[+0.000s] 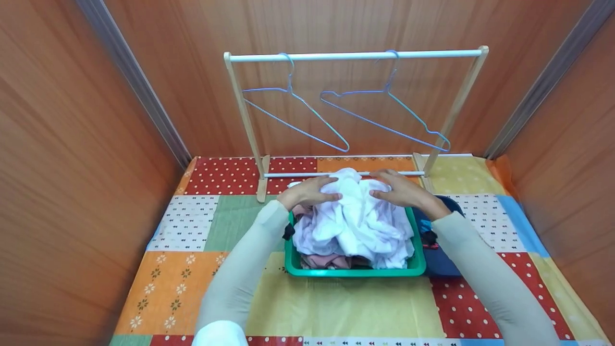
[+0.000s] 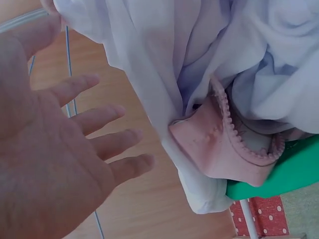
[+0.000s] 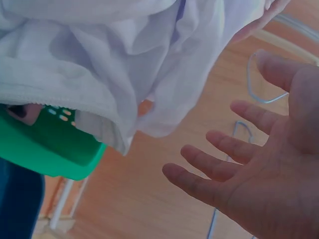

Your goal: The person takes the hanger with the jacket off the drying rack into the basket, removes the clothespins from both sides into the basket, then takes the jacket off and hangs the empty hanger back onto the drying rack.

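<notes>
A heap of crumpled white cloth fills a green basket, with pink cloth showing beneath it. My left hand is at the heap's upper left, its fingers spread and holding nothing. In the left wrist view the thumb of that hand is at the white fabric's edge; whether it touches cannot be told. On the upper right is my right hand, with fingers apart. The right wrist view shows a gap between this hand and the white cloth.
Behind the basket stands a rack with a white top rod, carrying a left hanger and a right hanger. A dark blue basket with dark items sits right of the green one. Patchwork cloth covers the surface; wooden panels enclose it.
</notes>
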`<state>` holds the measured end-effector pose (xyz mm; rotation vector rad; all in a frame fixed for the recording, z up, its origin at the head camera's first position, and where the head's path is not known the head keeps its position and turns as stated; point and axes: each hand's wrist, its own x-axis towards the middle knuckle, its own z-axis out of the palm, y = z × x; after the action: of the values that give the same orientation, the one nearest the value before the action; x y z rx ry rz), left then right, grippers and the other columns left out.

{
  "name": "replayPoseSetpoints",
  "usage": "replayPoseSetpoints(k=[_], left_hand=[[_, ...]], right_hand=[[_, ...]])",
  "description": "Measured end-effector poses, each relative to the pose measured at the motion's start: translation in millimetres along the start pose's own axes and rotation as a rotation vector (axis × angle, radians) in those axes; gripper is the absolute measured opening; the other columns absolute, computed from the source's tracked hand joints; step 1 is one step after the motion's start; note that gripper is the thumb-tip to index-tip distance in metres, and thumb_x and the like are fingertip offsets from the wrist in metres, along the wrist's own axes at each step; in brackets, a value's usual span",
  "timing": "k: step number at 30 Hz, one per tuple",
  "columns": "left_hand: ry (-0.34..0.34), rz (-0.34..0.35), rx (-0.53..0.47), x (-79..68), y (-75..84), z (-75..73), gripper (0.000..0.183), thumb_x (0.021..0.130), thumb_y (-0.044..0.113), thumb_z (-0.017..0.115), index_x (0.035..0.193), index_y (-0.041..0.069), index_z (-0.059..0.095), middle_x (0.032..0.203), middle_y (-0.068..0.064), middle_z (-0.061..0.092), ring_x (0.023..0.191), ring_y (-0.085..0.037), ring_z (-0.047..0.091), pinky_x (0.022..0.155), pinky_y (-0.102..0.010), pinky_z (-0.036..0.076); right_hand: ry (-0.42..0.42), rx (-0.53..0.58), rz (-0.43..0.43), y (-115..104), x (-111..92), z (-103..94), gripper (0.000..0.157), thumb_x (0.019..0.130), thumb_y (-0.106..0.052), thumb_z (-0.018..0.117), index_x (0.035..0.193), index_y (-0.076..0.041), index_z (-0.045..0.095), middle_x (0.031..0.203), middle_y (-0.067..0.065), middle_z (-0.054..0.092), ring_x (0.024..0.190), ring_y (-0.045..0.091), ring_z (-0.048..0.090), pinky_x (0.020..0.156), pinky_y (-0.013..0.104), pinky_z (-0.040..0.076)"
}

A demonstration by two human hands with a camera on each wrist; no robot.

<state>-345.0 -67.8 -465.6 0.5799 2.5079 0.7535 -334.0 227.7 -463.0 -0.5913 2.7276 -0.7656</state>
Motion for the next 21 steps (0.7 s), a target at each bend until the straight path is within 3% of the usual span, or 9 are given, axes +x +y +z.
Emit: replayPoseSetpoints(k=[3, 5, 13, 17, 21], left_hand=[[-0.047, -0.035, 0.002, 9.5, 0.0, -3.2, 0.082, 0.086, 0.072, 0.051, 0.155, 0.036, 0.027, 0.165, -0.002, 0.021, 0.151, -0.031, 0.021, 0.114, -0.058, 0.031], [-0.070, -0.066, -0.001, 15.5, 0.1, -5.0, 0.084, 0.085, 0.074, 0.051, 0.155, 0.037, 0.026, 0.165, -0.002, 0.022, 0.151, -0.031, 0.022, 0.117, -0.061, 0.021], [-0.169, -0.157, -0.018, 34.3, -3.1, -3.7, 0.090, 0.078, 0.074, 0.060, 0.154, 0.047, 0.018, 0.166, 0.003, 0.015, 0.151, -0.030, 0.016, 0.118, -0.061, 0.019], [-0.203, -0.152, -0.003, 40.5, -5.4, -1.2, 0.086, 0.082, 0.068, 0.061, 0.154, 0.048, 0.018, 0.166, 0.001, 0.016, 0.149, -0.029, 0.019, 0.117, -0.059, 0.023], [-0.216, -0.131, 0.034, 43.4, -6.7, -0.2, 0.081, 0.086, 0.066, 0.058, 0.154, 0.046, 0.020, 0.166, 0.001, 0.019, 0.149, -0.028, 0.022, 0.118, -0.059, 0.019]], right_hand=[[-0.051, 0.024, 0.035, 3.1, 13.7, 0.9, 0.071, 0.093, -0.053, 0.059, 0.152, -0.021, 0.036, 0.159, 0.015, 0.028, 0.143, 0.041, 0.031, 0.111, 0.066, 0.030], [-0.081, 0.035, 0.058, 5.0, 22.4, 2.0, 0.073, 0.092, -0.053, 0.060, 0.152, -0.021, 0.035, 0.160, 0.016, 0.027, 0.145, 0.041, 0.027, 0.112, 0.067, 0.026], [-0.178, 0.069, 0.097, 15.0, 45.2, 10.0, 0.085, 0.087, -0.055, 0.066, 0.156, -0.024, 0.026, 0.164, 0.013, 0.017, 0.151, 0.040, 0.014, 0.114, 0.070, 0.015], [-0.213, 0.072, 0.071, 19.6, 51.1, 17.2, 0.085, 0.089, -0.050, 0.066, 0.157, -0.025, 0.022, 0.165, 0.012, 0.015, 0.152, 0.040, 0.009, 0.115, 0.069, 0.012], [-0.224, 0.044, -0.006, 20.1, 54.7, 24.7, 0.074, 0.095, -0.038, 0.063, 0.157, -0.021, 0.026, 0.164, 0.012, 0.022, 0.151, 0.037, 0.018, 0.118, 0.063, 0.016]])
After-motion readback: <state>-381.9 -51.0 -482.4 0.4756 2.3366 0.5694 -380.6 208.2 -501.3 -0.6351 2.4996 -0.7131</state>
